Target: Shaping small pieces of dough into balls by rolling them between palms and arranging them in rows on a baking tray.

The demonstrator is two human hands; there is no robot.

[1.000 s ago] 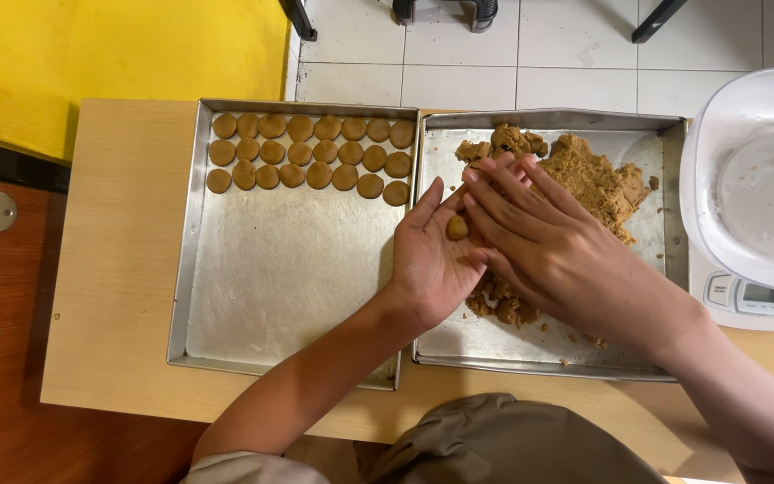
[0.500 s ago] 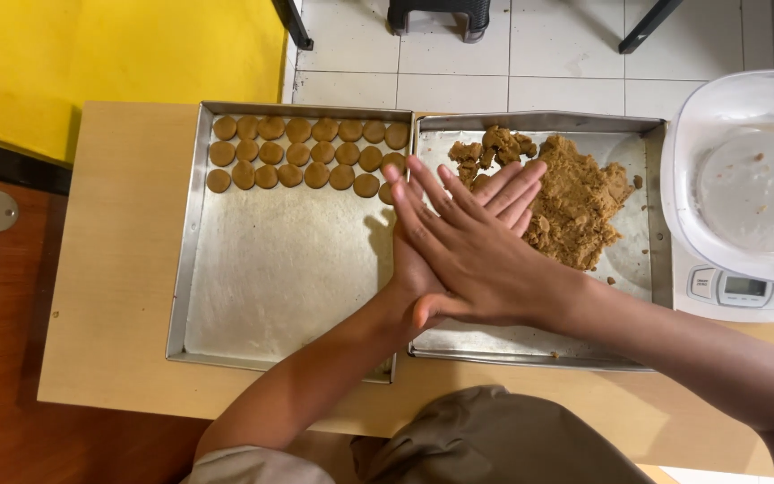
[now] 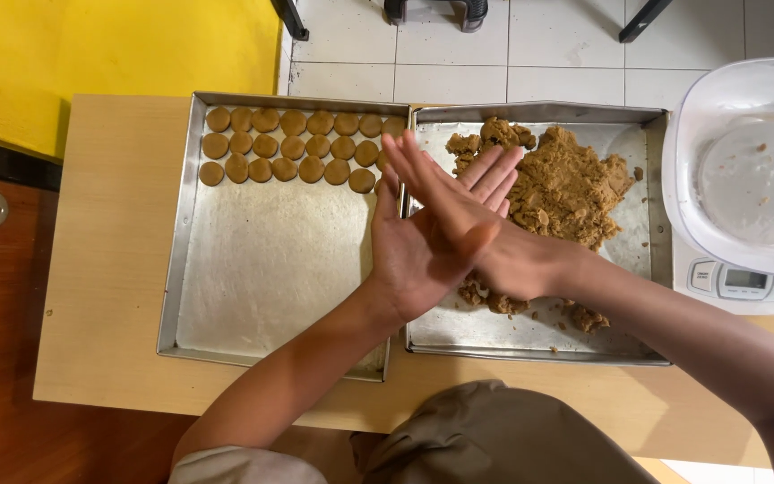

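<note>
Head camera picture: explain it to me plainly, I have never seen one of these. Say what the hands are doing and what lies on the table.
The camera sits on a person's head and looks straight down at a wooden table. The left hand lies palm up; the right hand is pressed flat across it. Whether anything sits between the palms is hidden. Below them are two metal trays: the left tray holds three rows of small round brown dough pieces, the right tray a heap of loose brown dough. At the right edge, a white bowl stands on a kitchen scale.
</note>
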